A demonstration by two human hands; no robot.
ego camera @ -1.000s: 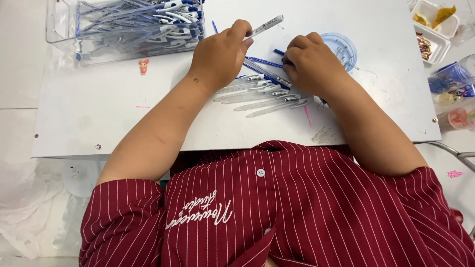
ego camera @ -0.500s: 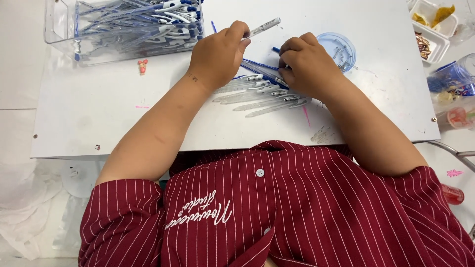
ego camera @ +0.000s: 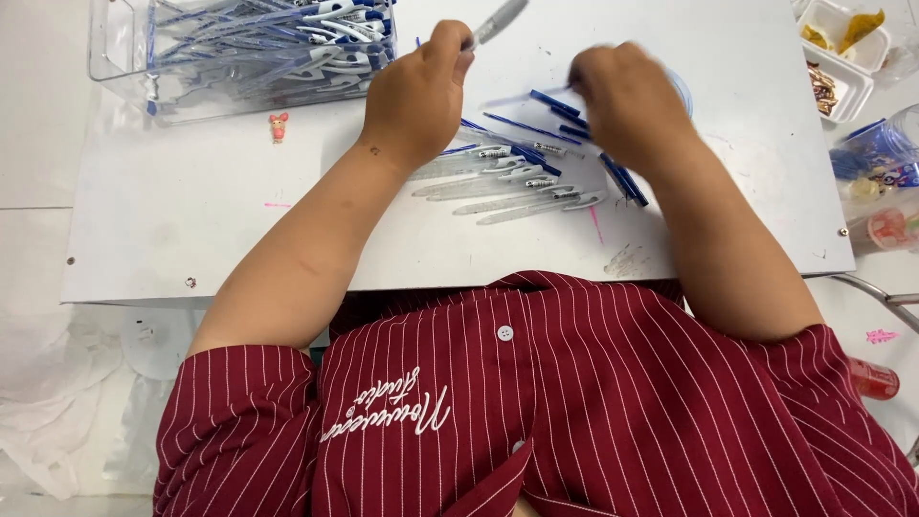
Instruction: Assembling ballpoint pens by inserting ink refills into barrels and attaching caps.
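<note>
— What's in each grip?
— Left hand (ego camera: 414,96) pinches a clear pen barrel (ego camera: 498,21), tip raised. Right hand (ego camera: 627,101) has lifted off the loose pens (ego camera: 522,177) on the desk (ego camera: 191,230); blurred, can't tell what it grasps.
— Nearby?
— Full pen box (ego camera: 239,53), far left.

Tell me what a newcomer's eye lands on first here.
Probably the two hands at the top of the white board: the left hand pinches a clear pen barrel, the right hand is blurred. Between them lie loose pen parts; a clear bin of pens sits upper left.
</note>
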